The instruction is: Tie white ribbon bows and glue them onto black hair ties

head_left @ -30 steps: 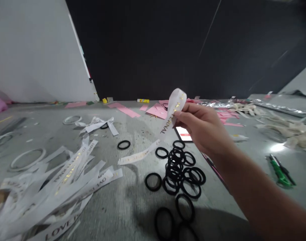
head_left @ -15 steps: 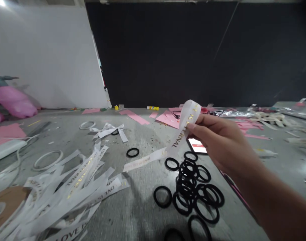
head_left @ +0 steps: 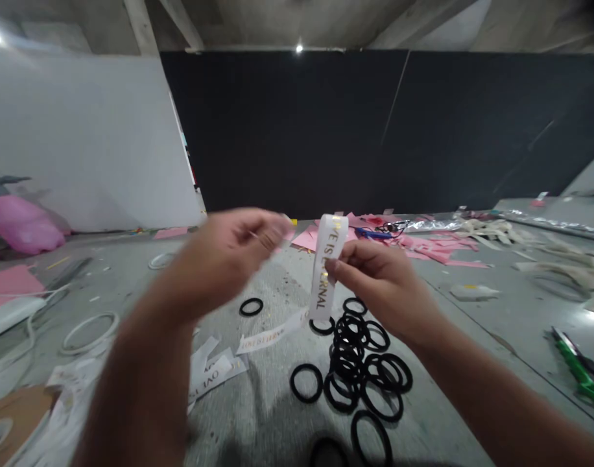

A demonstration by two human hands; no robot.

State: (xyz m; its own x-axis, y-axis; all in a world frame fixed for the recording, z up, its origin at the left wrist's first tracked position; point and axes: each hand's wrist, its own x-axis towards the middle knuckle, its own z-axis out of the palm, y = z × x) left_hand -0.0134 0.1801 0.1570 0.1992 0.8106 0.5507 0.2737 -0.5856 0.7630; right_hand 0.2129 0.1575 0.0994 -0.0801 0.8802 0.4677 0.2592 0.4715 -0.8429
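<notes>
A white ribbon (head_left: pixel 323 279) with gold lettering is pinched in my right hand (head_left: pixel 375 275), folded over at its top, while its tail trails left on the grey table. My left hand (head_left: pixel 238 256) is raised beside it, blurred by motion, thumb and fingers close together; whether anything is between them is too smeared to tell. Below my right hand lies a pile of black rings (head_left: pixel 350 350). One black ring (head_left: pixel 251 307) lies apart, under my left hand. More printed ribbons (head_left: pixel 212 373) lie at the left, partly hidden by my left arm.
A cardboard spool (head_left: pixel 22 408) and a white ring (head_left: pixel 90 332) are at the left. Pink scraps (head_left: pixel 436 248) line the back of the table. A green-handled tool (head_left: pixel 576 366) lies at the right, with a white tube (head_left: pixel 473 292) nearer the middle.
My left hand has entered from the left and is up near the ribbon. The view has tilted upward. My right hand still grips the ribbon, now hanging more upright.
</notes>
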